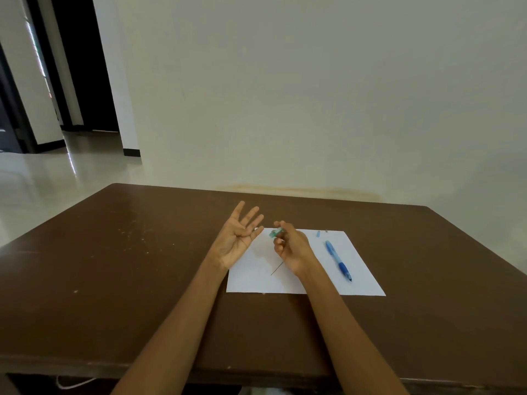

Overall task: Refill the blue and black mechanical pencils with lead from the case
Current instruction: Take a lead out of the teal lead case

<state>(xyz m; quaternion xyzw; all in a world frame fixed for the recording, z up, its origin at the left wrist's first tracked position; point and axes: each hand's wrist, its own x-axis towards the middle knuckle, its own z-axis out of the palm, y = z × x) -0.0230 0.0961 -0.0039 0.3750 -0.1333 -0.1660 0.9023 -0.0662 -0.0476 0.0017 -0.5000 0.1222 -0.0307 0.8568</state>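
Note:
My right hand (291, 246) grips a small greenish lead case (276, 232), tilted toward my left hand. That left hand (238, 238) is held palm up with fingers spread, just left of the case and holding nothing. A blue mechanical pencil (338, 260) lies on the white paper (362, 269), tip toward me. Its small blue cap (318, 234) and a tiny grey piece (326, 231) lie at the paper's far edge. A thin dark lead (276, 269) rests on the paper below my right hand. No black pencil is in view.
The paper lies on a brown table (114, 266) pushed against a pale wall. The table's left side shows light specks. A doorway and shiny floor (42, 178) open at the far left.

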